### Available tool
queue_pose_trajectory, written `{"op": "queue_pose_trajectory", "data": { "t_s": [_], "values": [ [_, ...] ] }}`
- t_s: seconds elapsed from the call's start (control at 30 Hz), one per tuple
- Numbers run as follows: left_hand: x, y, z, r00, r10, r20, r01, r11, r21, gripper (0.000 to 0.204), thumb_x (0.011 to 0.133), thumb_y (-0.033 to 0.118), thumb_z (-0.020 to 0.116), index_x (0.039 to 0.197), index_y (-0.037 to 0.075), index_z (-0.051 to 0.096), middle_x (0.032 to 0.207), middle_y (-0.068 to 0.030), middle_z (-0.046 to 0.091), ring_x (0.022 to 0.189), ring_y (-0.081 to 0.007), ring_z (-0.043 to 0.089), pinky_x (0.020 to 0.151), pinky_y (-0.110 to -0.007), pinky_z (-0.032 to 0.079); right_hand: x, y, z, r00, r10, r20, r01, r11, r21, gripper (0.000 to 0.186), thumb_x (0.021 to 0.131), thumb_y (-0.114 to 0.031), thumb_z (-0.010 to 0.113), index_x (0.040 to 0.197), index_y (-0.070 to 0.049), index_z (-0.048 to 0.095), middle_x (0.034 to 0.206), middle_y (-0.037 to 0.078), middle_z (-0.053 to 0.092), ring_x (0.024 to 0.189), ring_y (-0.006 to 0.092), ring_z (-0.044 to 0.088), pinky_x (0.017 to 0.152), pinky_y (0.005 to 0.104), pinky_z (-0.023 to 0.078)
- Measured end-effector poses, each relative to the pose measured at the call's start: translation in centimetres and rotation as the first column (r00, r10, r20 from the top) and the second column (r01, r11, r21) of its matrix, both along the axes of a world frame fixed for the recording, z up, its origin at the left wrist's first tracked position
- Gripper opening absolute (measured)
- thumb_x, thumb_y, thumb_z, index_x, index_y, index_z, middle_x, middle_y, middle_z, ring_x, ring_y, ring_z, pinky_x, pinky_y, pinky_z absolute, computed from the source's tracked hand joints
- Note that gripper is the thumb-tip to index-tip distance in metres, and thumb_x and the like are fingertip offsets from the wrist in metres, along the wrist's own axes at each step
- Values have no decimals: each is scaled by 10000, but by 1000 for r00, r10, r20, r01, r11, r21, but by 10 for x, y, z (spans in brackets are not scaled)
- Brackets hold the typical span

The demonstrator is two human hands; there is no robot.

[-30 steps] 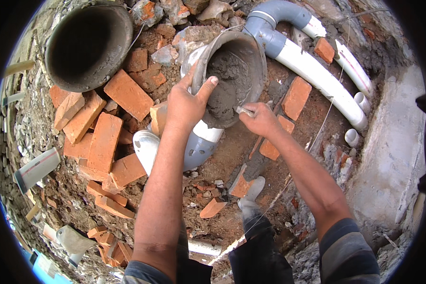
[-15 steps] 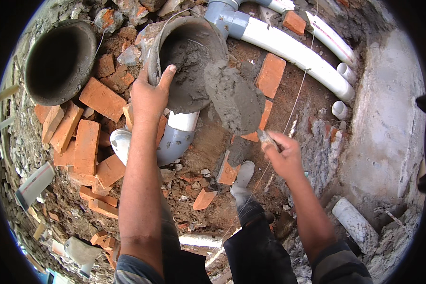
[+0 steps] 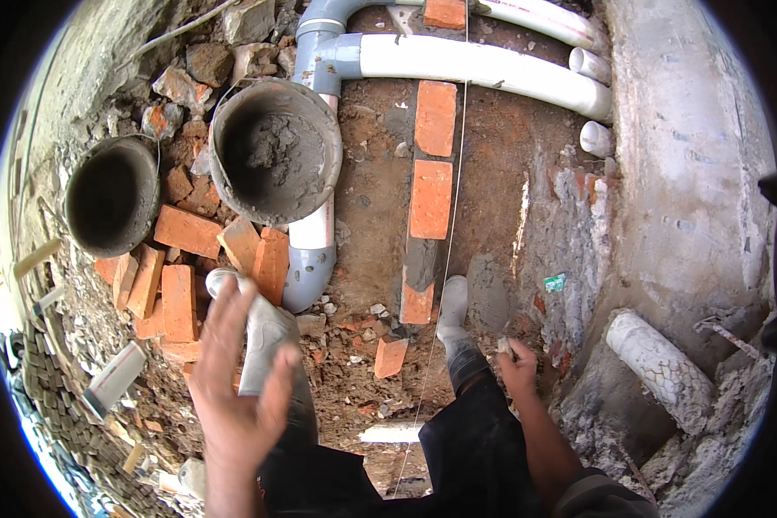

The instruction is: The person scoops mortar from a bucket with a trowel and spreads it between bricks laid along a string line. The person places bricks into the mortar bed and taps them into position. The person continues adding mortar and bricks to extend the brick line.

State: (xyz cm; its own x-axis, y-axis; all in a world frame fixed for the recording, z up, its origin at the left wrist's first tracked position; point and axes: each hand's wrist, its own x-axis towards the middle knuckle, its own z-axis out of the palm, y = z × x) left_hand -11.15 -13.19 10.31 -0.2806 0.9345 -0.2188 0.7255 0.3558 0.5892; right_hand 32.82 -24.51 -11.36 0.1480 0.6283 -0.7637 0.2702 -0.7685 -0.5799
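Note:
My left hand (image 3: 243, 371) is raised above my left boot (image 3: 266, 332), fingers spread and slightly blurred, holding nothing. My right hand (image 3: 518, 371) is closed round the handle of a trowel; its mortar-grey blade (image 3: 489, 293) lies beside my right boot (image 3: 454, 302), hard to tell from the ground. A black bucket (image 3: 318, 121) partly filled with wet mortar (image 3: 281, 164) stands beyond my left hand, over a pipe. Nearer the middle, a row of bricks (image 3: 431, 198) runs along a taut string (image 3: 459, 164), with a grey mortar patch (image 3: 423, 263) on its near end.
A second dark bucket (image 3: 112, 194) stands at the left beside a heap of loose bricks (image 3: 180, 302). White pipes (image 3: 483, 65) with grey fittings (image 3: 324, 56) cross the far side. A concrete wall (image 3: 678, 173) borders the right. One broken brick (image 3: 390, 356) lies near my feet.
My left hand has let go of the mortar bucket and come back toward me. My right hand has drawn the trowel nearer, away from the bucket. The view has shifted.

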Motion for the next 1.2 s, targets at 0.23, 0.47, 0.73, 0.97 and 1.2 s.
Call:
{"op": "queue_pose_trajectory", "data": {
  "t_s": [0.23, 0.47, 0.73, 0.97, 1.2],
  "values": [
    [69, -19, -28, 979, 36, 199, -24, 998, -61, 500, 868, 140, 760, 1321, -16, 616, 1353, -289, 588, 1265, -402, 593, 1034, -450, 492, -59, -70, -117, 990, -2, 142, -22, 985, 171, 352, 881, -62, 647, 1212, 56, 653, 757, 32, 595, 679, 138, 567, 612, 319, 473],
    [65, -20, -38, 993, -4, 119, 11, 998, -61, 470, 872, 117, 751, 1300, -31, 624, 1360, -297, 581, 1273, -408, 586, 1052, -447, 473, -189, -105, -200, 927, -24, 376, -26, 991, 128, 513, 851, -118, 791, 1308, 27, 608, 1038, 121, 675, 875, 204, 636, 795, 358, 527],
    [59, -6, -36, 989, -3, 151, 13, 998, -68, 463, 863, 101, 760, 1289, -29, 633, 1353, -291, 589, 1267, -399, 592, 1044, -443, 481, -101, -111, -118, 978, -152, 143, 161, 985, -55, 424, 929, -165, 642, 1329, -27, 617, 1036, 151, 699, 985, 283, 680, 879, 360, 531],
    [58, -6, -35, 983, -73, 166, 88, 992, -86, 462, 852, 102, 769, 1277, -25, 641, 1332, -284, 606, 1232, -401, 619, 1018, -443, 499, -55, 29, -123, 961, -272, -47, 229, 882, -413, 282, 1020, -274, 582, 1231, -96, 639, 683, 73, 594, 468, 187, 539, 417, 346, 464],
    [62, 2, -33, 982, -107, 156, 120, 990, -71, 465, 841, 86, 773, 1277, -10, 643, 1312, -283, 616, 1214, -405, 631, 997, -439, 518, -86, 26, -136, 957, -278, -78, 187, 804, -564, 288, 1007, -323, 610, 1178, -93, 633, 699, 95, 596, 487, 220, 544, 433, 377, 463]
  ]
}}
